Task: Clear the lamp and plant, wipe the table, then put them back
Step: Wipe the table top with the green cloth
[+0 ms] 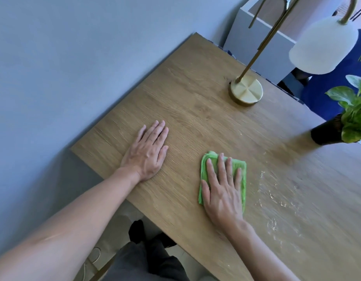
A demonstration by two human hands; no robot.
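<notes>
The green cloth lies at the desk's 6 o'clock edge under the flat, straight-fingered right hand. The left hand rests flat at 9 o'clock, holding nothing. Lamp at 12, plant at 2 o'clock.

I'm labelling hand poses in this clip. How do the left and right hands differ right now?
The left hand lies flat on the bare wooden table, while the right hand presses on a folded green cloth. The left hand sits nearer the grey wall; the right hand is beside pale crumbs. The left fingers lie close together, the right ones slightly spread. Both are palm down with straight fingers.
</notes>
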